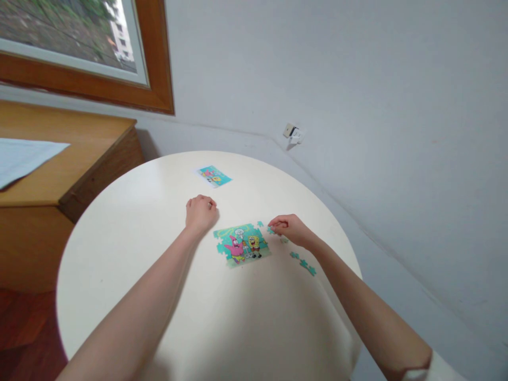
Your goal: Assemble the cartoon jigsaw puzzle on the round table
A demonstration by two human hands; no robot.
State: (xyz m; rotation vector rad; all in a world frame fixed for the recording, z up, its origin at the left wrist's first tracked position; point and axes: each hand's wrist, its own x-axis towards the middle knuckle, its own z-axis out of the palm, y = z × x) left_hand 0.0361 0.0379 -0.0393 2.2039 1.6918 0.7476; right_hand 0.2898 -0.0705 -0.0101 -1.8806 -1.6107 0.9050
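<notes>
The right hand (291, 228) is pinching a small teal puzzle piece (271, 230) between thumb and fingertips, holding it right at the upper right edge of the puzzle (242, 244), where the border looks unfinished; the grip is light and at the tips, which suits turning and lining up a small flat piece. The left hand (201, 212) is curled into a loose fist, resting on the surface (130, 248) just beside the puzzle's upper left corner, touching or nearly touching it, seemingly to steady the assembled part so it does not slide. Whether anything sits inside that fist cannot be told. The puzzle itself lies flat near the middle of the round cream surface, a cartoon picture mostly put together. A few loose pieces (304, 262) lie to the right of it, near the right forearm, within easy reach of the hand that is doing the fitting. Farther off, toward the far edge, a small picture card (214, 176) showing the same cartoon lies face up, placed where it can be looked at as a guide. Beyond the surface stand a wooden cabinet (71, 159) with a sheet of paper (24, 156) on it, and a framed picture (79, 47) on the wall.
</notes>
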